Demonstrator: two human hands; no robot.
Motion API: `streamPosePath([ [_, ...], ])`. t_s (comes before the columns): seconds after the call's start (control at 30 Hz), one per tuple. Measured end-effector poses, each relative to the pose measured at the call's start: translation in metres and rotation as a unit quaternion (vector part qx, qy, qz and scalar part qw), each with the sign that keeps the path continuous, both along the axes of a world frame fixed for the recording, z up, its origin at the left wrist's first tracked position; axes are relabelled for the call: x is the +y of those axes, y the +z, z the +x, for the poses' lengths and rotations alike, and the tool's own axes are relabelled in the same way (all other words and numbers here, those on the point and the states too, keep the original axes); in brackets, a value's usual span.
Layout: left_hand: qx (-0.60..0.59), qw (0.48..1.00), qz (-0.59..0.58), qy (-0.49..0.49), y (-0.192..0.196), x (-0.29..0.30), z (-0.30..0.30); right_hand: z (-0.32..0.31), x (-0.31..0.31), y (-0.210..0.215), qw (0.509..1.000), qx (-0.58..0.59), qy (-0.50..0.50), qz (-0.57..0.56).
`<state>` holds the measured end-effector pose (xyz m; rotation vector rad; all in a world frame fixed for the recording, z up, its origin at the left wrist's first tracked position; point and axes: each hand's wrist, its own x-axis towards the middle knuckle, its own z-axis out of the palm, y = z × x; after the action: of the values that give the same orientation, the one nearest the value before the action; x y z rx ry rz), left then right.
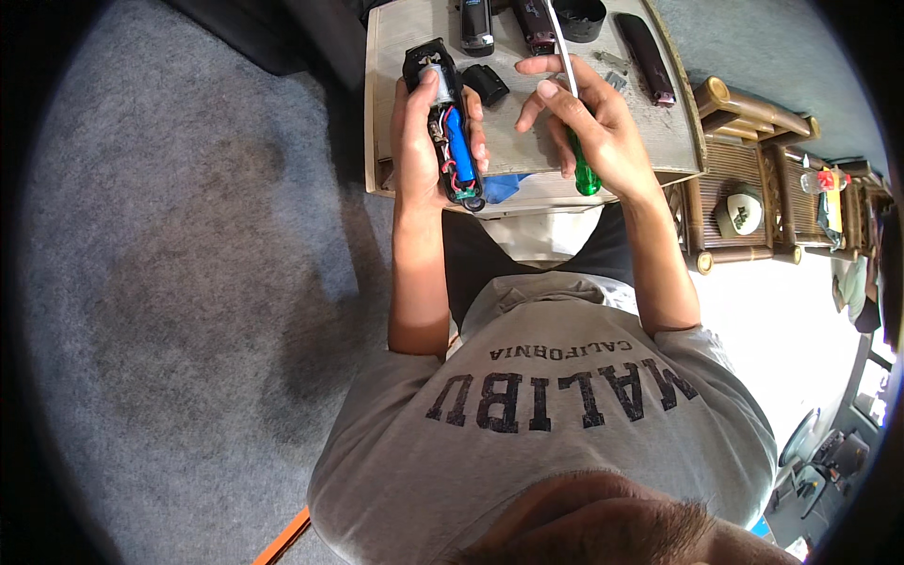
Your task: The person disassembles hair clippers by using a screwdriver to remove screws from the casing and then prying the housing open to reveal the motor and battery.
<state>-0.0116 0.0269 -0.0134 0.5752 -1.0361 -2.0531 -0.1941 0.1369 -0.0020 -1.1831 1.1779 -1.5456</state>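
My left hand [414, 141] is wrapped round an opened hair clipper [458, 146], thumb on its upper part. The casing is off on the side facing me, baring a blue cylindrical battery, red and white wires and a small green circuit board at the bottom end. In my right hand [610, 137] is a screwdriver [587, 176] with a green handle, its pale shaft pointing up and away. The screwdriver is apart from the clipper. Between my hands a small black plastic part [486, 85] lies on the table.
On the worn wooden table [527, 141] lie a black clipper [477, 28], a dark maroon clipper [534, 26], a long dark casing [646, 58], a round black container [580, 21] and small metal pieces [614, 75]. Bamboo furniture [730, 179] at right holds a cap [742, 215].
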Motion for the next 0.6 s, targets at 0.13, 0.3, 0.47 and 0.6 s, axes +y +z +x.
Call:
streamPosePath([
  [0.13,-0.017,0.999,-0.026,0.037,0.002,0.006,-0.004,0.000,0.000,-0.001,0.999,-0.023,-0.030,0.011],
  [0.3,-0.035,0.999,-0.017,0.030,-0.002,0.000,-0.004,-0.005,-0.005,-0.013,0.995,-0.075,-0.051,0.048],
  [0.47,0.011,0.999,0.032,-0.008,0.001,0.000,-0.002,0.009,-0.010,0.007,0.982,0.118,-0.097,0.110],
  [0.6,0.012,0.998,0.050,0.029,0.002,-0.002,-0.005,0.024,-0.021,0.009,0.917,0.363,-0.165,0.033],
])
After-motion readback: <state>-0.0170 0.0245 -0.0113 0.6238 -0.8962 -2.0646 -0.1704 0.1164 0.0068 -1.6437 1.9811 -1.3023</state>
